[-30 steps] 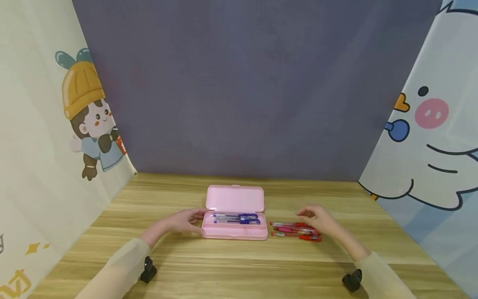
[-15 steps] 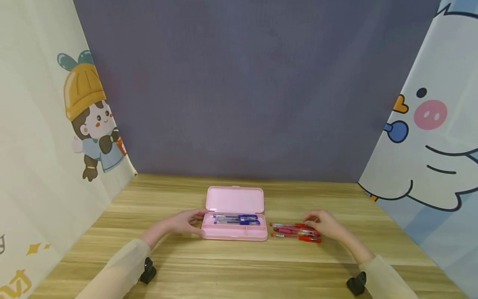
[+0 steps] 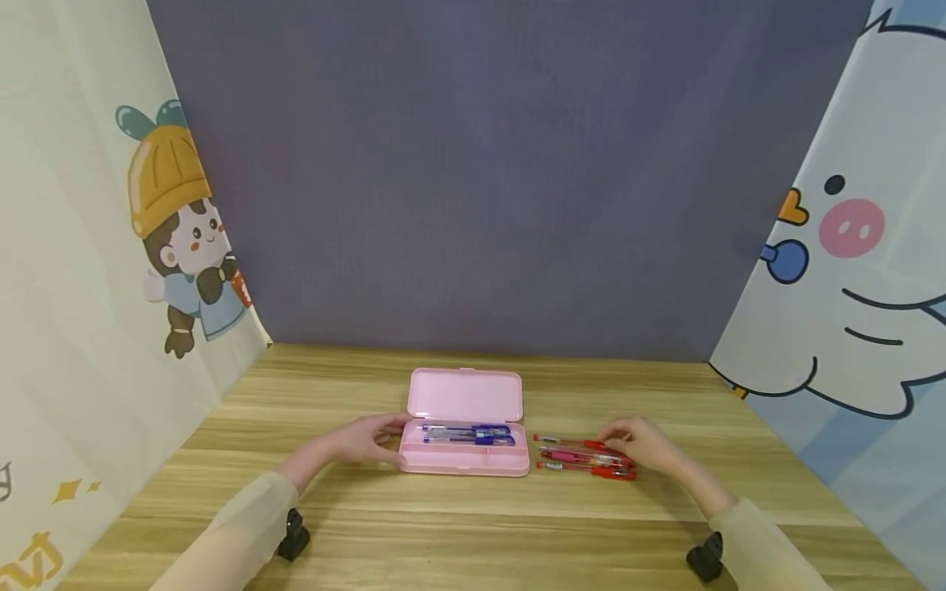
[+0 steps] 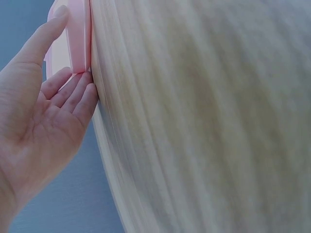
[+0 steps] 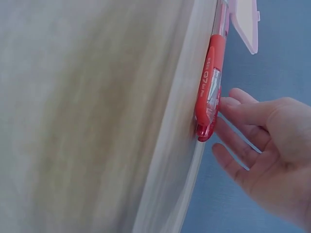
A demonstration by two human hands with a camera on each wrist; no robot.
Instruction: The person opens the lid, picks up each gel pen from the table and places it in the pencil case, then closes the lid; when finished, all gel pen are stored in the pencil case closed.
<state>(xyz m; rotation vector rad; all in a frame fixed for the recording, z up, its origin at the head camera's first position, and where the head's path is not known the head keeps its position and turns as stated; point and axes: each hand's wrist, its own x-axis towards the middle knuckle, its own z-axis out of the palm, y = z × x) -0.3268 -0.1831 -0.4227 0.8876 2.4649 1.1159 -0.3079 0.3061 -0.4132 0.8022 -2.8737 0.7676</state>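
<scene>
A pink pencil case [image 3: 466, 469] lies open on the table, with blue gel pens [image 3: 473, 430] in its rear compartment. My left hand [image 3: 365, 438] holds the case's left end; in the left wrist view the thumb [image 4: 41, 36] lies along its side and the fingers [image 4: 70, 94] touch the end. To the right of the case, several red gel pens [image 3: 591, 456] lie side by side. My right hand [image 3: 639, 443] pinches the capped end of the rearmost red pen. In the right wrist view, a nearer red pen [image 5: 210, 80] partly hides these fingertips.
The wooden table [image 3: 473, 533] runs back to a dark grey cloth [image 3: 473, 180]. Cartoon-printed curtains [image 3: 66, 246] stand at both sides. The case's lid [image 3: 466, 394] is folded back flat behind it. A black wrist camera [image 3: 705, 556] sits on each sleeve.
My right hand has moved slightly right and down onto the red pens and taken hold of one, whose left tip has shifted a little backward. The left hand has stayed on the pencil case.
</scene>
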